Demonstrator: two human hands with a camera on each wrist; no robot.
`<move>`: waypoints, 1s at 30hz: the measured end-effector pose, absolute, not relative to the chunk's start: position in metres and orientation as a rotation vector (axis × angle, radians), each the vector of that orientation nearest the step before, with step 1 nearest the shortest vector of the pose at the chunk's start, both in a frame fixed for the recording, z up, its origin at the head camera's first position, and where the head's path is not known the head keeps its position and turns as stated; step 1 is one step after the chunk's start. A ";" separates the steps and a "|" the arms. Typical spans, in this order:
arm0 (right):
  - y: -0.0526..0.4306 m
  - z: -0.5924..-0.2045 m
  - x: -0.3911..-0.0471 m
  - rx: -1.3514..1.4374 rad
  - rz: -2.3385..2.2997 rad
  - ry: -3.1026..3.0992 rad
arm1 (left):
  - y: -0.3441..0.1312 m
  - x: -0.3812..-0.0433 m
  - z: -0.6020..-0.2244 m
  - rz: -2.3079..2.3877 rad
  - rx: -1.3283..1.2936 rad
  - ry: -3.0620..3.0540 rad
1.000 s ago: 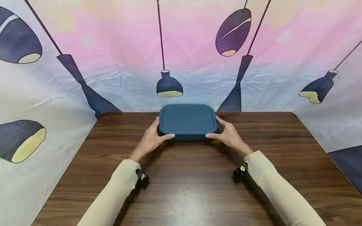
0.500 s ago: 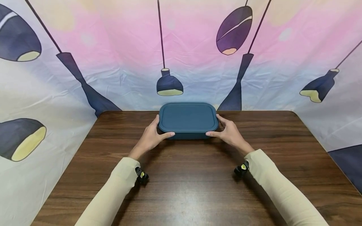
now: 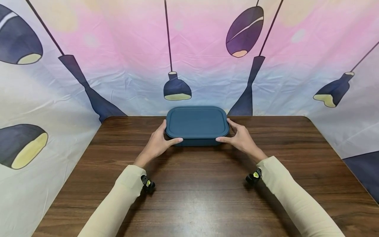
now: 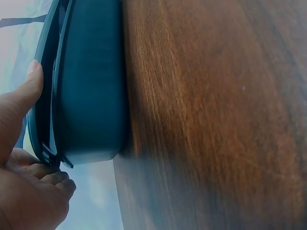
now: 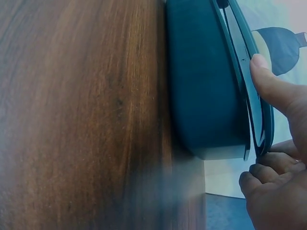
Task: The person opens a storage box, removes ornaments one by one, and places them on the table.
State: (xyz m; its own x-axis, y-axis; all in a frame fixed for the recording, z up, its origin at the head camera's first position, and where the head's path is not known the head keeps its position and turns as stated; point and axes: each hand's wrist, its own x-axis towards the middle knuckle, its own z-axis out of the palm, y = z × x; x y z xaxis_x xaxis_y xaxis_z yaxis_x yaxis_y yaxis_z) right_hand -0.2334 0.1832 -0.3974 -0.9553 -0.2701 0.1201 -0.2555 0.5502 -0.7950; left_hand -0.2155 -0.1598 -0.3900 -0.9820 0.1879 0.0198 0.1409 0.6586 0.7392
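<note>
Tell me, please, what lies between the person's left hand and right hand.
The blue lid and the container beneath it lie between the left hand and the right hand; the head view shows this.

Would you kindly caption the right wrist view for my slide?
Right hand gripping the lid, a gap showing between lid and blue container on the table.

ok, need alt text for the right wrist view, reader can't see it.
Right hand holding the edge of a dark teal lid, with a gap showing between lid and box. The box sits on a wood table, which fills the left of this sideways view; pale printed cloth behind.
</note>
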 end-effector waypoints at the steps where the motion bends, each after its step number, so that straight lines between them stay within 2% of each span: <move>1: 0.183 -0.397 -0.233 -0.469 -1.410 2.751 | -0.160 -0.215 -0.390 1.244 0.282 2.810; 30: 0.195 -0.386 -0.194 -0.609 -1.251 2.870 | -0.169 -0.171 -0.375 1.204 0.403 2.846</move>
